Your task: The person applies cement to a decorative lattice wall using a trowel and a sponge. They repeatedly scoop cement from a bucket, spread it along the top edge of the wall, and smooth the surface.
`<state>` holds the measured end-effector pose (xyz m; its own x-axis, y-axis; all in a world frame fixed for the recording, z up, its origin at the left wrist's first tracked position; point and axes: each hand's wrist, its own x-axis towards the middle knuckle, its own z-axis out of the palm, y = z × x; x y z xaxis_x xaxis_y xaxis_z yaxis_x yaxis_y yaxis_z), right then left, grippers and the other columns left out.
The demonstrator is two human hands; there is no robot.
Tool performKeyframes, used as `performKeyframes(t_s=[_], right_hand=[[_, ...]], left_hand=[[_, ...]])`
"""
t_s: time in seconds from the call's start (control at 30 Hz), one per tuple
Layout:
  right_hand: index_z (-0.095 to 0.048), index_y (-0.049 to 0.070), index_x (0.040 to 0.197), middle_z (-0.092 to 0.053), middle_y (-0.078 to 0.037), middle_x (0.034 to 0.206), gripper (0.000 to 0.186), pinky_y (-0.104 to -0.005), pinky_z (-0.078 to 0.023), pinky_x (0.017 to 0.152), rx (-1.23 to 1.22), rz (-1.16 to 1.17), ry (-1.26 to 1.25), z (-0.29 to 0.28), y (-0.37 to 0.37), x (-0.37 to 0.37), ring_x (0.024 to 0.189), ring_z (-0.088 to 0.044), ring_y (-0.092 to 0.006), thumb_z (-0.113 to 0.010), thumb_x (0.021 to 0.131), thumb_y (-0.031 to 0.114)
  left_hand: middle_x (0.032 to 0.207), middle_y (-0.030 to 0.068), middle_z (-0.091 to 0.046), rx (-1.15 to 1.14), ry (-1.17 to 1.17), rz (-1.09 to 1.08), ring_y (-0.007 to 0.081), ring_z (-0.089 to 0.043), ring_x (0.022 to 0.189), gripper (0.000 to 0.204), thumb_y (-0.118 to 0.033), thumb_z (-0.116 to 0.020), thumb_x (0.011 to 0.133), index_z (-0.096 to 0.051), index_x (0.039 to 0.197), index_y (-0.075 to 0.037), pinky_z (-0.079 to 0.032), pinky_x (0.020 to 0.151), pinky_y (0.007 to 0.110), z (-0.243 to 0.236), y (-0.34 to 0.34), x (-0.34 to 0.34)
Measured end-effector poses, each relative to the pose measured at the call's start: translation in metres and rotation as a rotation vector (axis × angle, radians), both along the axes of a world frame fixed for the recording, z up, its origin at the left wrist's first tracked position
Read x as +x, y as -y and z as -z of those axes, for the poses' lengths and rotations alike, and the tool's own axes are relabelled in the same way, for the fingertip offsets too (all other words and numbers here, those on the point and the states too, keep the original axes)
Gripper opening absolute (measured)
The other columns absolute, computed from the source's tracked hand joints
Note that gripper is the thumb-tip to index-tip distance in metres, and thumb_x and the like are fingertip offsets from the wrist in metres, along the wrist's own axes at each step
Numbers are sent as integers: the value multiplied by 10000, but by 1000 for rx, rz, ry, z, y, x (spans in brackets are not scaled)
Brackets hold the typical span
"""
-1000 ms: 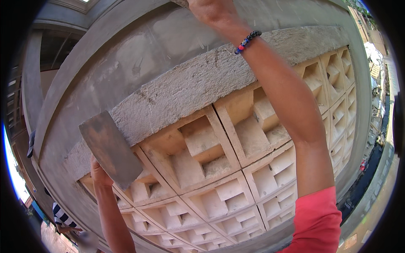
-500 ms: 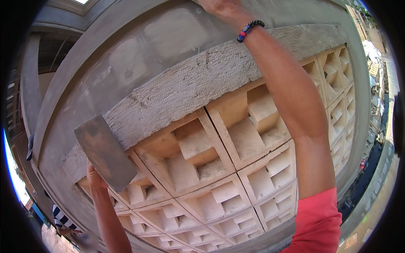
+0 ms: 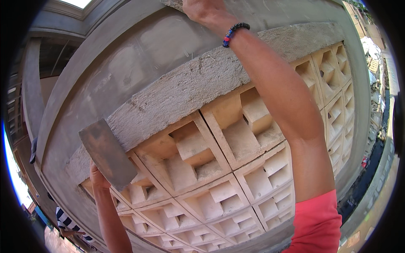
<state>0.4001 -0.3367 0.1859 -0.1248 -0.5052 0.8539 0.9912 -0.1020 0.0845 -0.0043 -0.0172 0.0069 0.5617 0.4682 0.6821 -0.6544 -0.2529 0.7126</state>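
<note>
My left hand (image 3: 98, 175) grips a grey, stained rectangular board (image 3: 107, 153) at the lower left, held in front of a rough concrete band (image 3: 171, 92); part of my fingers is behind it. My right hand (image 3: 203, 12) is raised at the top on the smooth grey plastered wall (image 3: 160, 40), closed on a grey tool (image 3: 169, 4) that is mostly hidden and cut off. A beaded bracelet (image 3: 234, 33) circles that wrist. Below the band is a grid of pale cream patterned breeze blocks (image 3: 187, 147).
A concrete column (image 3: 33, 84) and dark opening stand at the left. A person (image 3: 67, 223) in a striped top is at the lower left. A narrow dark channel (image 3: 358, 196) with rubble and white sacks (image 3: 372, 55) runs along the right.
My raised right hand shifted right, then back left, along the upper wall, with more of the grey tool now showing. The board in my left hand has moved only slightly.
</note>
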Motion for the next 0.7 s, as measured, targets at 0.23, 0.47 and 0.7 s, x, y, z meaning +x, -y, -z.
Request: performKeyframes(t_s=[0.23, 0.47, 0.7], right_hand=[[-391, -46, 1398, -565, -237, 1255, 524, -417, -546, 866, 350, -923, -245, 50, 57, 37, 1044, -619, -358, -489, 894, 58], [-257, 3, 1467, -552, -188, 1206, 611, -475, -596, 749, 369, -1395, -246, 1, 57, 72, 994, -614, -332, -462, 892, -9], [-401, -6, 1389, -564, -186, 1164, 490, -374, -590, 584, 312, -1373, -294, 6, -23, -55, 907, -655, -273, -486, 908, 32]], left_hand=[[1176, 140, -631, 14, -40, 59, 266, -659, 1007, 388, -106, -571, 914, -511, 1282, 1, -576, 865, 400, -6, 4, 11], [1175, 128, -635, 24, -28, 90, 260, -642, 1047, 385, -147, -575, 926, -518, 1279, -5, -570, 878, 399, -5, 7, 13], [1192, 120, -625, 1, -53, 60, 246, -642, 1041, 385, -153, -549, 944, -501, 1304, -25, -567, 879, 389, -6, 6, 12]])
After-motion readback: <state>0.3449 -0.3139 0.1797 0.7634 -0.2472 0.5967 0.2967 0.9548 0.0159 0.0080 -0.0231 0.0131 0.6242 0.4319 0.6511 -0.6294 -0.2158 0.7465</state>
